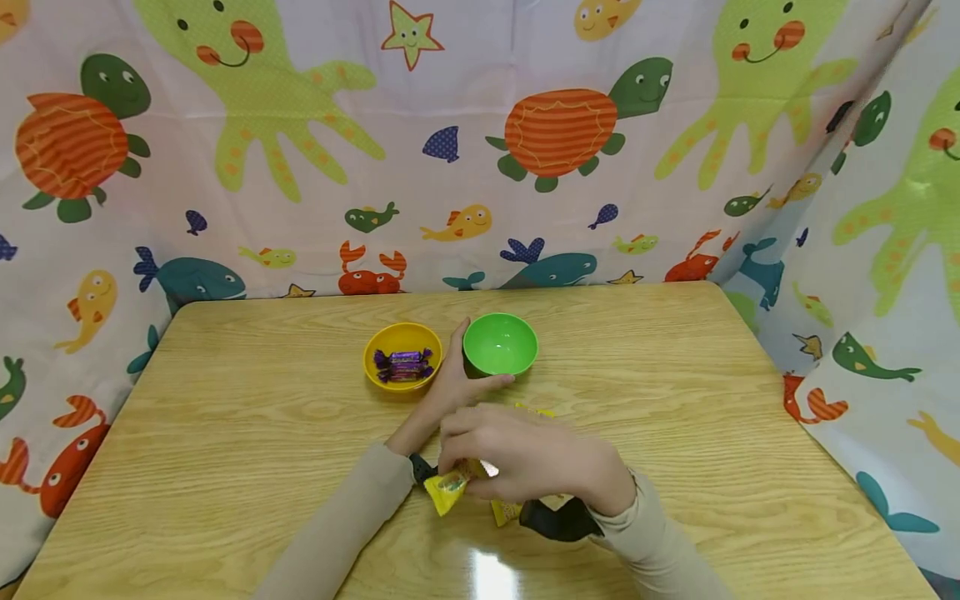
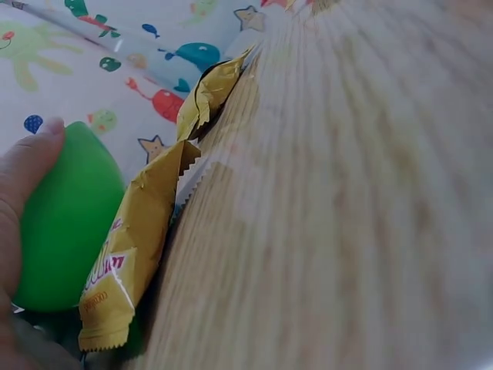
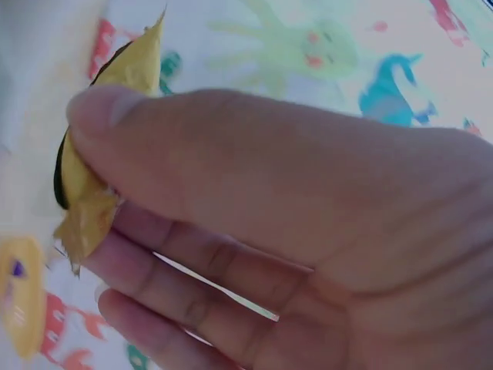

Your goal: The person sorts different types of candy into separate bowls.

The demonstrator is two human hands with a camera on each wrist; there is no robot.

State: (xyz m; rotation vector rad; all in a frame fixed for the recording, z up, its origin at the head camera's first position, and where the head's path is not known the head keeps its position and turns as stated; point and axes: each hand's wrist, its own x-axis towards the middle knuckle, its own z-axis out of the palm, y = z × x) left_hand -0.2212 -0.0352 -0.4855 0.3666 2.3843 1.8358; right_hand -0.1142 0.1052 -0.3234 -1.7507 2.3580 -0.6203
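Note:
My left hand [image 1: 453,385] rests against the green bowl [image 1: 501,344], its fingers along the left side and its thumb across the front. Inside, the green bowl shows no contents. In front of it, my right hand [image 1: 517,450] pinches a yellow-wrapped candy [image 3: 85,185] between thumb and fingers, above the table. Another yellow-wrapped candy [image 1: 506,511] lies beneath the right hand, mostly hidden. Behind that hand, the edge of a further yellow wrapper [image 1: 536,410] shows. In the left wrist view, a yellow-wrapped candy [image 2: 131,247] lies close to the green bowl.
Left of my left hand stands a yellow bowl [image 1: 371,371] holding several purple-wrapped candies [image 1: 405,367]. Both bowls stand on a wooden table [image 1: 247,417]. A curtain [image 1: 450,183] printed with sea animals hangs behind the table and along its sides.

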